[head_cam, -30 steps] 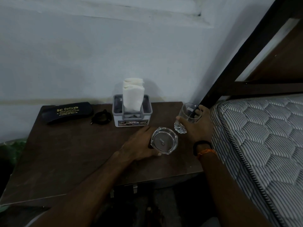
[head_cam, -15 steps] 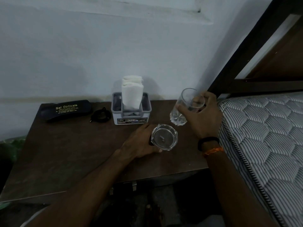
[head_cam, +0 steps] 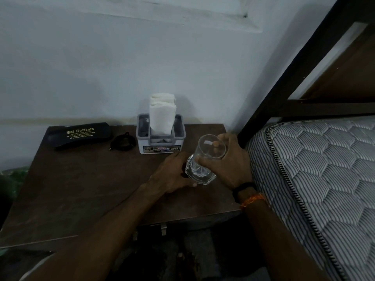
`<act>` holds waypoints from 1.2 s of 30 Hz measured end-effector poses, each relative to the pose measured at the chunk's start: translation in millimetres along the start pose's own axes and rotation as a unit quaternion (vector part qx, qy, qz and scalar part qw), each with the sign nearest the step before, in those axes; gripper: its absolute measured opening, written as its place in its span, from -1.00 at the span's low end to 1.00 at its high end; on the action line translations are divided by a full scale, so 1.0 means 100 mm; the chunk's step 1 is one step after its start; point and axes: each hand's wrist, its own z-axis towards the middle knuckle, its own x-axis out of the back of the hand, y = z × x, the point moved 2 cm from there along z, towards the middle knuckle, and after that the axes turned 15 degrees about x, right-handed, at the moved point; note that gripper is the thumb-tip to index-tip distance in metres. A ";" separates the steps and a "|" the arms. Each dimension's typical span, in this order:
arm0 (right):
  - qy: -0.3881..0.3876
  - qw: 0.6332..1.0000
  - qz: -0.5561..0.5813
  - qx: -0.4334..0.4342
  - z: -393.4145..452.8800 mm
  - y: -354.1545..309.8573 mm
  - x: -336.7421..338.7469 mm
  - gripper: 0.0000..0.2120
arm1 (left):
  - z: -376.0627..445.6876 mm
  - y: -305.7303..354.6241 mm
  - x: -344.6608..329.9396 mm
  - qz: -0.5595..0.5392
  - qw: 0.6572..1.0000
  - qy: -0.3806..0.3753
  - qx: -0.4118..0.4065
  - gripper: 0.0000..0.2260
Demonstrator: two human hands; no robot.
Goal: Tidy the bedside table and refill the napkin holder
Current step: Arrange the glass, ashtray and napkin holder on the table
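Observation:
A clear drinking glass (head_cam: 204, 148) is held tilted in my right hand (head_cam: 230, 166), its base down over a clear glass ashtray (head_cam: 206, 181). Whether glass and ashtray touch, I cannot tell. My left hand (head_cam: 172, 173) grips the ashtray's left side on the dark bedside table (head_cam: 85, 185). Most of the ashtray is hidden behind the glass and my fingers. A grey napkin holder (head_cam: 161, 149) stands at the table's back edge with a stack of white napkins (head_cam: 162, 116) upright in its middle slot.
A black spectacle case (head_cam: 81, 136) with gold lettering lies at the back left, a coiled black cable (head_cam: 121, 141) beside it. A striped mattress (head_cam: 316, 169) and dark bed frame (head_cam: 284, 78) border the table on the right. A wall is close behind.
My right hand has carried the glass from the table's right edge, lifted it and brought it left and down over the ashtray. My left hand has stayed on the ashtray.

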 end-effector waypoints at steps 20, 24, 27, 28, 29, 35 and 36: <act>-0.082 0.989 0.055 -0.113 -0.32 0.30 -0.22 -0.13 | -0.22 0.03 0.06 -0.173 0.977 0.015 0.126 -0.72; -0.077 0.990 0.030 -0.114 -0.38 0.30 -0.36 -0.02 | -0.23 0.02 -0.02 -0.259 0.947 -0.001 0.191 -0.76; -0.061 0.990 0.023 -0.125 -0.43 0.22 -0.44 0.04 | -0.23 -0.01 -0.05 -0.348 0.906 -0.013 0.242 -0.76; -0.049 0.992 0.015 -0.118 -0.45 0.19 -0.45 0.02 | -0.23 0.00 -0.05 -0.374 0.892 -0.018 0.254 -0.77; -0.037 0.993 0.010 -0.112 -0.46 0.17 -0.46 -0.01 | -0.23 0.00 -0.05 -0.393 0.880 -0.022 0.264 -0.78; -0.034 0.994 -0.019 -0.103 -0.44 0.20 -0.52 -0.16 | -0.22 0.02 -0.01 -0.404 0.872 -0.038 0.275 -0.83; -0.034 0.994 -0.016 -0.103 -0.43 0.21 -0.51 -0.17 | -0.22 0.02 -0.01 -0.399 0.874 -0.042 0.274 -0.82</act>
